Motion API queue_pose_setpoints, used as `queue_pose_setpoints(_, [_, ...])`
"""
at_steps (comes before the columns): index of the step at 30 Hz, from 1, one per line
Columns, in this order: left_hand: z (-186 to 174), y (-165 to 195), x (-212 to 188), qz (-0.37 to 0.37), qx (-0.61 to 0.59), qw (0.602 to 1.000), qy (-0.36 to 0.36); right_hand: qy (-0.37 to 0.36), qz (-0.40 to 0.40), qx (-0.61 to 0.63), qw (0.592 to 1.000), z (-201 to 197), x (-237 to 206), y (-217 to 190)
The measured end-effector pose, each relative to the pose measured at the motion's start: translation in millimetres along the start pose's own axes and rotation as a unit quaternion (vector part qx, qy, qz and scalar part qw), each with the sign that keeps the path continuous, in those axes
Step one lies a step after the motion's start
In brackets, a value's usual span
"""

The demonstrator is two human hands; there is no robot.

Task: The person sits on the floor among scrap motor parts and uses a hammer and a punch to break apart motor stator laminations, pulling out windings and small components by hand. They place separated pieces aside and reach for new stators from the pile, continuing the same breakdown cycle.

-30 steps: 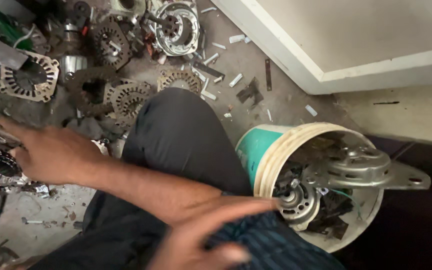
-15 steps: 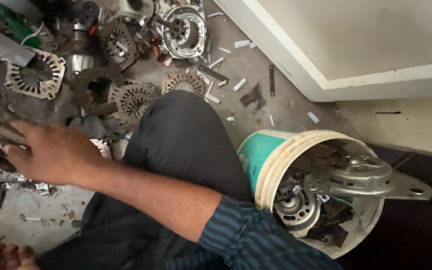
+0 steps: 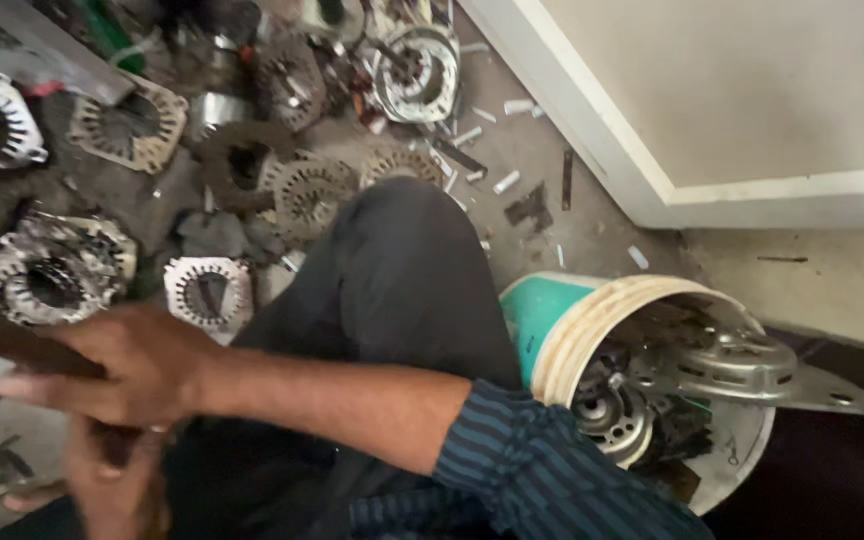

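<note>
Right hand (image 3: 137,365) closed on dark wooden handle (image 3: 12,345), shifted toward 8 o'clock | left hand (image 3: 112,480) newly in at 7 o'clock, blurred, grip unclear | bucket (image 3: 552,330) unmoved at 4 o'clock

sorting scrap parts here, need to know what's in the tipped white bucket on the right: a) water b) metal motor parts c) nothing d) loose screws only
b: the white bucket lies on its side with a grey metal motor housing and a round motor part showing in its mouth.
</note>
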State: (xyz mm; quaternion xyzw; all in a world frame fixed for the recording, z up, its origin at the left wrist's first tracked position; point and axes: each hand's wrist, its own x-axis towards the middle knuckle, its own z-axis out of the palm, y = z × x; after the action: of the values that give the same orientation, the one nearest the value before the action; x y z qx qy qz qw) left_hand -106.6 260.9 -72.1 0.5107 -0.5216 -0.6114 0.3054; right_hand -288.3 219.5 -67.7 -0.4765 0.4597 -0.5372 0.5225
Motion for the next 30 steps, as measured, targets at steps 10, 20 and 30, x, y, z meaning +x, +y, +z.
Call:
queue_pose_setpoints(10, [-36, -45, -5, 0.012, -0.046, 0.977, -0.209, -0.092, -0.052, -0.313, 0.944, 30, -1, -70])
queue_pose_setpoints(20, [-34, -55, 10, -0.017, -0.122, 0.992, -0.036, 0.069, -0.063, -0.596, 0.798, -66, 21, -92])
queue_pose_setpoints(30, [-49, -44, 21, -0.009, -0.119, 0.993, 0.006, 0.290, 0.565, -0.534, 0.558, -198, -109, -71])
